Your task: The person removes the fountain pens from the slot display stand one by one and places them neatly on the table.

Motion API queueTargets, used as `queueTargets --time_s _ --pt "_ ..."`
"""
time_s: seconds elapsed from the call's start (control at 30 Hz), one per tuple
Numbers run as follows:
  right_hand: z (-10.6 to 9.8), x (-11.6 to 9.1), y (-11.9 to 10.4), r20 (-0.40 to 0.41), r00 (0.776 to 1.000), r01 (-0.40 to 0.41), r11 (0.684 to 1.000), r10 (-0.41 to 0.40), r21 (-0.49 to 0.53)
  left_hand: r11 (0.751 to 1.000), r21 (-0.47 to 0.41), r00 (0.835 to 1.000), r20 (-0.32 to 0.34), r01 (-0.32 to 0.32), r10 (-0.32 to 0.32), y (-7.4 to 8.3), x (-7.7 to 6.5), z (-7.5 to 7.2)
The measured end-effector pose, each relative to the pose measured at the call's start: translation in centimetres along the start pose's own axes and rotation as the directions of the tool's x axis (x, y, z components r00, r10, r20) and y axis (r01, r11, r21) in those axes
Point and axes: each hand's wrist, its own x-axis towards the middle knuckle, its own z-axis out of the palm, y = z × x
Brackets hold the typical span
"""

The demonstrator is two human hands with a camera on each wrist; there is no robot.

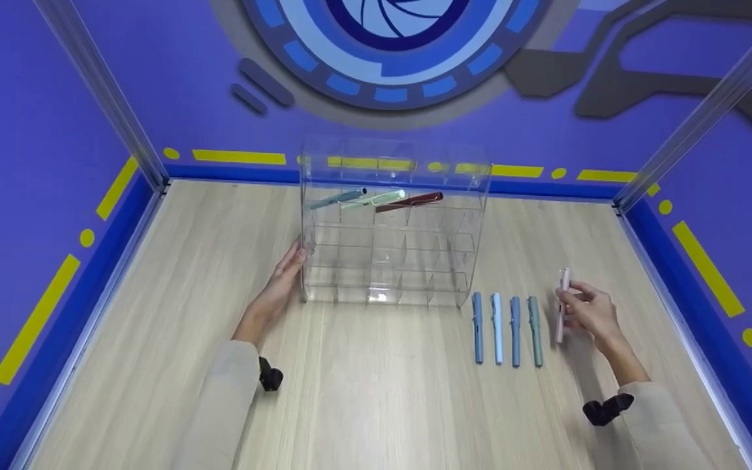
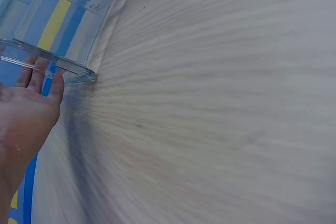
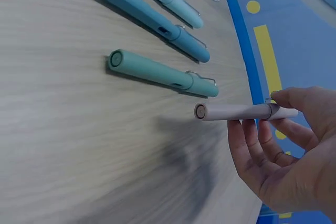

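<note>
A clear acrylic rack (image 1: 386, 261) with several compartments stands upright on the table. My left hand (image 1: 279, 284) touches its left side, fingers fairly straight along the panel in the left wrist view. Three pens lie in an upper row of the rack: a teal pen (image 1: 340, 198), a mint pen (image 1: 382, 198) and a dark red pen (image 1: 415, 201). My right hand (image 1: 591, 313) pinches a pale pink capped pen (image 3: 236, 112) between thumb and fingers, raised over the table. Left of it, a green pen (image 1: 536, 331) lies beside several blue pens (image 1: 515, 331) in a row.
The wooden table (image 1: 350, 391) has blue and purple panels (image 1: 23, 163) on its left, back and right. Metal posts (image 1: 98, 85) rise at the back corners. Black wrist cameras (image 1: 271, 375) are strapped at both sleeves.
</note>
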Motion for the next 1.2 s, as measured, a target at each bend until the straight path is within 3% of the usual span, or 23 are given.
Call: queueTargets --time_s 0.27,0.5,0.73,0.97,1.2 --pt "0.2 -0.1 1.2 0.007 1.0 -0.015 0.997 0.016 -0.075 1.0 0.007 1.0 0.004 -0.027 0.027 -0.1 0.2 -0.1" --pt "0.6 -0.4 2.2 0.046 0.998 0.04 0.976 -0.031 -0.215 1.0 0.01 1.0 -0.003 -0.011 0.011 0.1 0.2 -0.1" --pt "1.0 -0.6 3.0 0.069 0.994 0.103 0.956 -0.087 -0.273 0.998 0.019 0.997 0.048 -0.064 0.063 -0.1 0.3 -0.2" --pt "1.3 -0.7 3.1 0.064 0.991 0.129 0.939 -0.114 -0.32 1.0 -0.008 1.0 0.019 -0.022 0.022 0.0 0.2 -0.1" --pt "1.8 -0.7 3.1 0.055 0.989 0.147 0.911 -0.137 -0.386 1.0 -0.012 0.999 0.021 -0.024 0.024 -0.1 0.2 -0.2"
